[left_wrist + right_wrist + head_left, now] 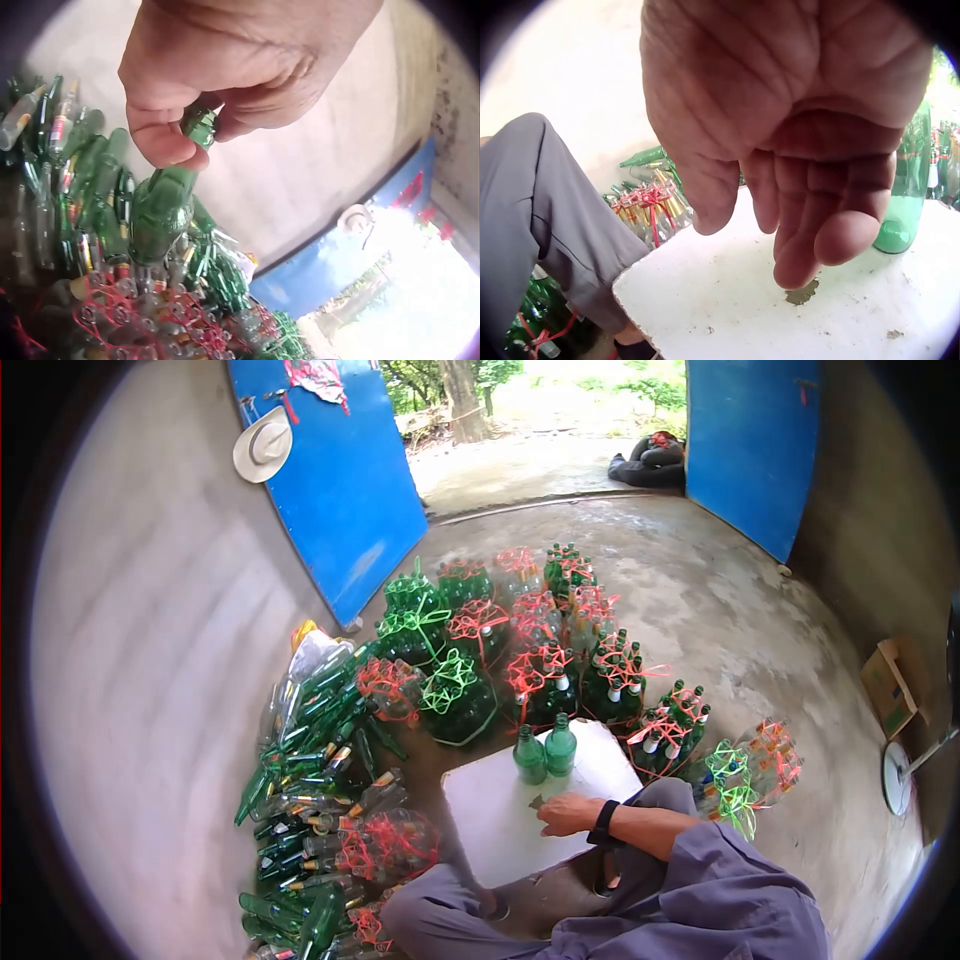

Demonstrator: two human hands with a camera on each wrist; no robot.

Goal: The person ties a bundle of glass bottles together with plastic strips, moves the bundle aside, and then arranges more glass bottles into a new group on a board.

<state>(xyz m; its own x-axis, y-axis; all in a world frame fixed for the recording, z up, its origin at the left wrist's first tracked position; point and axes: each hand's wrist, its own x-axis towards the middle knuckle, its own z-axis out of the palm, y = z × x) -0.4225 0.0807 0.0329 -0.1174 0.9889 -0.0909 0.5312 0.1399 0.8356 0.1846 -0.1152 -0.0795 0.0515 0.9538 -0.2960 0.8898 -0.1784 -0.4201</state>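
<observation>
In the left wrist view my left hand (232, 67) pinches the neck of a green bottle (161, 214), which hangs tilted over the bottle pile; the head view does not show this hand. My right hand (568, 815) is over the white board (490, 830), fingers loosely bent and holding nothing, as the right wrist view shows of the hand (780, 142). Two green bottles, one (529, 757) beside the other (561, 746), stand upright on the board's far part, beyond the right hand.
Loose bottles (320, 705) lie piled along the left wall. Bundles tied with red and green cord, such as one (458, 705), stand around the board's far side. Blue doors (340, 500) open outside; a cardboard box (888, 688) and a round metal base (897, 778) are at right.
</observation>
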